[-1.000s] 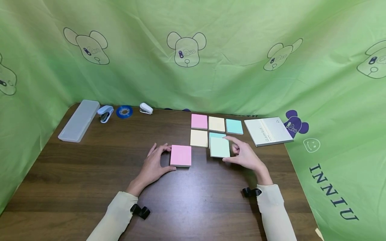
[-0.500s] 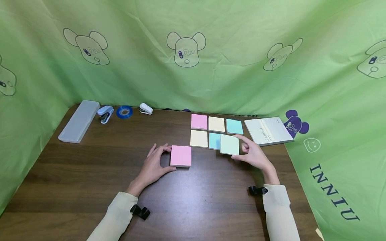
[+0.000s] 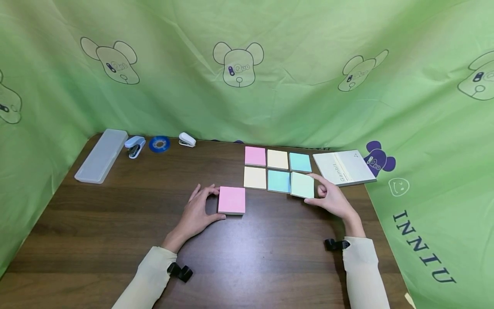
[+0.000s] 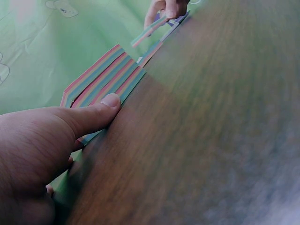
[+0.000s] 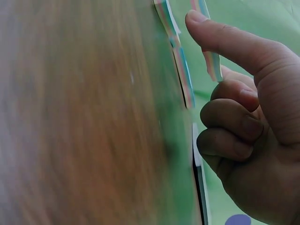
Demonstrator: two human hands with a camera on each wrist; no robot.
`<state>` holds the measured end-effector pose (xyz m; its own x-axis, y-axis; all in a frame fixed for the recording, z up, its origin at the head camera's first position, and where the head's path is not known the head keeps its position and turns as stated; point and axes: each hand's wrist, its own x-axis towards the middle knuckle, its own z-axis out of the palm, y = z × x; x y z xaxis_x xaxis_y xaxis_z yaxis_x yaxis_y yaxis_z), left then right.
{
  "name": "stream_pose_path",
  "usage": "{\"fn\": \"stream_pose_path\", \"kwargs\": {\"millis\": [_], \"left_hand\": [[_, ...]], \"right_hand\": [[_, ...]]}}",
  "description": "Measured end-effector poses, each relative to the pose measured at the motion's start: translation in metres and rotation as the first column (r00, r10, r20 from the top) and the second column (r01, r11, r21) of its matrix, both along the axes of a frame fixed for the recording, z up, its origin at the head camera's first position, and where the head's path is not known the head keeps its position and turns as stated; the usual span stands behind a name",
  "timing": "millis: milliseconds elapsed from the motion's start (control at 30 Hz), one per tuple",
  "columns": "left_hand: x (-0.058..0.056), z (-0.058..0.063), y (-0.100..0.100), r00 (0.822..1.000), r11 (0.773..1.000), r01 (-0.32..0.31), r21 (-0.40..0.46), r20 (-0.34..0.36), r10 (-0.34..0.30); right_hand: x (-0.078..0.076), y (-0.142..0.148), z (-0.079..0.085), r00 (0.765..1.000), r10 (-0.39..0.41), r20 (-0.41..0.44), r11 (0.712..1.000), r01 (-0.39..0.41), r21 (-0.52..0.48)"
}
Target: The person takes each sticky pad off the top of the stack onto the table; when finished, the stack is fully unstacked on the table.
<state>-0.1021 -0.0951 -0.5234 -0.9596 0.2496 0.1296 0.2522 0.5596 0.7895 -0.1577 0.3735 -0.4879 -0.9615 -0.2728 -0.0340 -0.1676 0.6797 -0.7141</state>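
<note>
One pink-topped stack, left hand grips edges; one mint pad, right hand pinches edges; open tabletop between sleeves.

We can pass over the table between our sleeves, or between the white stapler and the far pink pad. The pink-topped stack blocks our left hand rightward; beyond our right hand lies the notebook.

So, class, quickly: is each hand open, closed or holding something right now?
Left hand: holding the pink-topped stack between thumb and fingers.
Right hand: holding the pale green pad between thumb and forefinger.
</note>
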Motion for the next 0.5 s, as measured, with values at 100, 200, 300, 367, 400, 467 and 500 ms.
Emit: {"fn": "stream_pose_path", "kwargs": {"millis": [100, 200, 300, 367, 400, 467, 500], "left_hand": [[0.0003, 0.0001, 0.0, 1.0, 1.0, 0.002, 0.004, -0.003, -0.002], [0.0004, -0.0001, 0.0, 1.0, 1.0, 0.003, 0.006, -0.009, -0.003], [0.0002, -0.0007, -0.0001, 1.0, 1.0, 0.003, 0.007, -0.017, -0.003], [0.0001, -0.0006, -0.0001, 1.0, 1.0, 0.004, 0.007, -0.018, -0.003], [0.0, -0.0008, -0.0001, 1.0, 1.0, 0.004, 0.005, -0.02, -0.004], [-0.0002, -0.0013, -0.0001, 1.0, 1.0, 0.004, 0.004, -0.018, -0.004], [-0.0003, -0.0013, 0.0, 1.0, 1.0, 0.004, 0.004, -0.021, -0.004]], "right_hand": [[-0.0003, 0.0048, -0.0005, 1.0, -0.002, 0.009, 1.0, 0.002, 0.013], [-0.0007, 0.0085, -0.0007, 1.0, -0.008, 0.019, 0.999, 0.008, 0.032], [-0.0007, 0.0103, -0.0002, 0.999, -0.014, 0.038, 0.998, 0.012, 0.055], [-0.0011, 0.0109, -0.0001, 0.998, -0.018, 0.058, 0.997, 0.013, 0.071], [-0.0012, 0.011, 0.0, 0.998, -0.017, 0.066, 0.997, 0.011, 0.078], [-0.0015, 0.011, 0.0004, 0.997, -0.012, 0.075, 0.996, 0.005, 0.093], [-0.0017, 0.011, 0.0006, 0.997, -0.01, 0.078, 0.995, 0.002, 0.101]]}}
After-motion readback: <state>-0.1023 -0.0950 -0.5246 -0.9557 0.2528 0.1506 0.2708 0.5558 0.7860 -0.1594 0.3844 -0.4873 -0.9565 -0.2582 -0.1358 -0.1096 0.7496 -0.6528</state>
